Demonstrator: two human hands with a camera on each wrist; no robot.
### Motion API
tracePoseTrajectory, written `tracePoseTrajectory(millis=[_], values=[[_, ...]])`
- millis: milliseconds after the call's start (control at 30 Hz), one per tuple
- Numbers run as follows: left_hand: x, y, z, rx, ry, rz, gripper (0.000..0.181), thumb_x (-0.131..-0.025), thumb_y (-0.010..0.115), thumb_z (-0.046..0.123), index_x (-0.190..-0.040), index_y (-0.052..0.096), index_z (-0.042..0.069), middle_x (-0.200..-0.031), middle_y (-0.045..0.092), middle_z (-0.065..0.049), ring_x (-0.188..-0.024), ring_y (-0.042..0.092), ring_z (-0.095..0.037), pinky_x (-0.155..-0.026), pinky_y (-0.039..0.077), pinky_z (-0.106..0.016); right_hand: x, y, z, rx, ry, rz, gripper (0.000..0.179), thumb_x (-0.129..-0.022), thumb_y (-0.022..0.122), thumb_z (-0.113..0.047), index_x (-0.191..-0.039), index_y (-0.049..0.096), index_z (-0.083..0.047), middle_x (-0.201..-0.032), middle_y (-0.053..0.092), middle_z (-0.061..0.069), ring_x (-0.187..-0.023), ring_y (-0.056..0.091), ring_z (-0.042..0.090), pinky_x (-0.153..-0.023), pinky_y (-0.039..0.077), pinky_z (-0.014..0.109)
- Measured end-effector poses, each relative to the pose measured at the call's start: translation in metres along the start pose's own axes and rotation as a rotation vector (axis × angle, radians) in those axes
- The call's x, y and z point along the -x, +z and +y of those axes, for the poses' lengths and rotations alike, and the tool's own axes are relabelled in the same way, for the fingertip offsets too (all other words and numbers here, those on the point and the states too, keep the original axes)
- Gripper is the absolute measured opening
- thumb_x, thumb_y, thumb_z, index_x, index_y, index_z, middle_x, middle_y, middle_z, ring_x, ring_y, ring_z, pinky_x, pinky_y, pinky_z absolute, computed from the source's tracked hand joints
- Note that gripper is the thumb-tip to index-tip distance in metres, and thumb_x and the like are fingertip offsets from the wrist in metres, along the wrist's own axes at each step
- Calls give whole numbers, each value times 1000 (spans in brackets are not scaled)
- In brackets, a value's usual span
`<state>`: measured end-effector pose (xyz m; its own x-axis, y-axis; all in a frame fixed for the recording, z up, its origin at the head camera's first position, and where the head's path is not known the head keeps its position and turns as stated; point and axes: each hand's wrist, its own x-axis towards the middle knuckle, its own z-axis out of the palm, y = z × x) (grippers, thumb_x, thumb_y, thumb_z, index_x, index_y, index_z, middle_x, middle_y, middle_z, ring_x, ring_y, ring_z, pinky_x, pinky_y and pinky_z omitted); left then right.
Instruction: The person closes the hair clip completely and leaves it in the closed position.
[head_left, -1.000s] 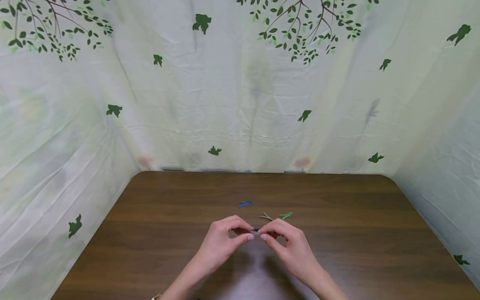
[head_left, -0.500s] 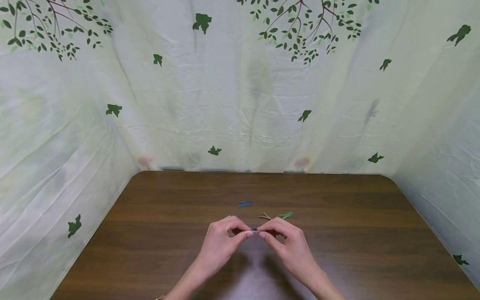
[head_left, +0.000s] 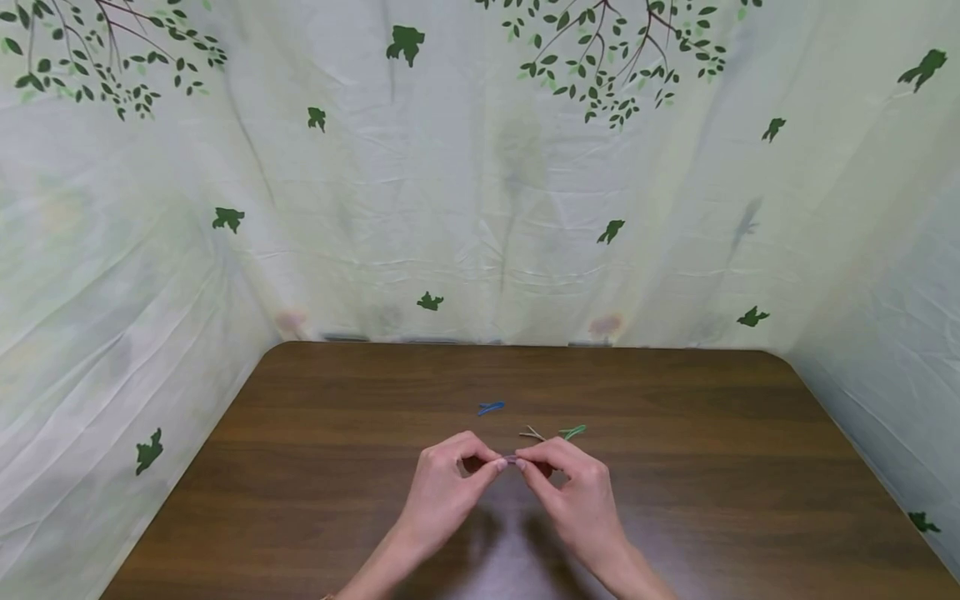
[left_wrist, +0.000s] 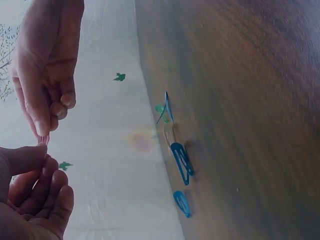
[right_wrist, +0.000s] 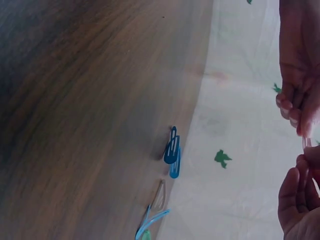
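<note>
Both hands meet over the table's middle in the head view, fingertips almost together. A small pinkish snap hair clip (left_wrist: 43, 138) spans the gap between them. My left hand (head_left: 447, 487) pinches one end between thumb and index finger, and my right hand (head_left: 573, 487) pinches the other. Fingers cover most of the clip; in the right wrist view only a short pale strip of the hair clip (right_wrist: 306, 143) shows. Beyond the hands lie a blue hair clip (head_left: 491, 408), a beige one (head_left: 532, 433) and a green one (head_left: 572, 431), the latter two close to the right knuckles.
On the brown wooden table (head_left: 337, 400), the left wrist view shows overlapping teal hair clips (left_wrist: 181, 162) and a separate blue clip (left_wrist: 181, 204). A light-blue clip (right_wrist: 150, 220) lies by the beige one. White leaf-printed cloth (head_left: 465, 167) encloses the back and sides.
Both hands stay nearly in place, thumbs rising slightly toward the index fingertips. The dark blue sliver seen between the fingertips earlier no longer shows; a pinkish-purple strip shows there now.
</note>
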<state>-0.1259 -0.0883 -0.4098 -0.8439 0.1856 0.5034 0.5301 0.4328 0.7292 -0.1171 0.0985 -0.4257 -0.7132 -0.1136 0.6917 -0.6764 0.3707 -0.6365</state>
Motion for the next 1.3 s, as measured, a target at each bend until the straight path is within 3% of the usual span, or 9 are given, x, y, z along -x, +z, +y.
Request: tracePoseTrajectory(millis=[233, 533, 700, 933, 1133, 1300], values=[[-1, -6, -2, 83, -47, -62, 10, -85, 78, 15, -85, 75, 24, -82, 65, 19, -76, 61, -6, -67, 50, -27, -2, 0, 2, -61, 33, 0, 20, -82, 77, 1, -97, 76, -11, -88, 69, -4, -75, 62, 10, -68, 49, 18], [-4, -11, -8, 221, -190, -165, 5, -89, 75, 18, -89, 74, 13, -85, 69, 7, -78, 63, -12, -72, 52, -26, -4, 0, 5, -142, 15, -19, 27, -79, 76, 10, -99, 77, -8, -91, 69, 0, -83, 64, 16, -72, 51, 18], [-5, -13, -14, 335, -255, -201, 6, -88, 74, 14, -92, 73, 9, -89, 71, -9, -77, 65, -14, -68, 51, -24, -6, 0, 7, -173, 18, -67, 24, -84, 74, 2, -104, 77, -10, -95, 69, -2, -89, 64, 15, -75, 52, 21], [-4, -17, -20, 395, -322, -234, 8, -88, 75, 10, -94, 73, 4, -90, 71, -13, -77, 66, -17, -68, 50, -22, -6, 0, 9, -131, 40, -129, 19, -88, 73, -10, -106, 78, -14, -98, 68, -6, -89, 63, 13, -74, 52, 23], [-6, -21, -20, 314, -310, -225, 8, -87, 77, 16, -92, 73, 12, -88, 71, -3, -78, 67, -22, -68, 50, -24, -10, 1, 7, -132, 93, -171, 17, -89, 73, -14, -104, 76, -20, -98, 68, -9, -82, 62, 9, -68, 52, 25], [-6, -22, -21, 177, -229, -191, 6, -86, 77, 17, -89, 73, 20, -85, 68, 7, -77, 63, -15, -69, 50, -26, -15, 4, 9, -105, 115, -215, 26, -86, 76, -9, -107, 73, -24, -95, 68, -13, -80, 62, 7, -67, 53, 24]])
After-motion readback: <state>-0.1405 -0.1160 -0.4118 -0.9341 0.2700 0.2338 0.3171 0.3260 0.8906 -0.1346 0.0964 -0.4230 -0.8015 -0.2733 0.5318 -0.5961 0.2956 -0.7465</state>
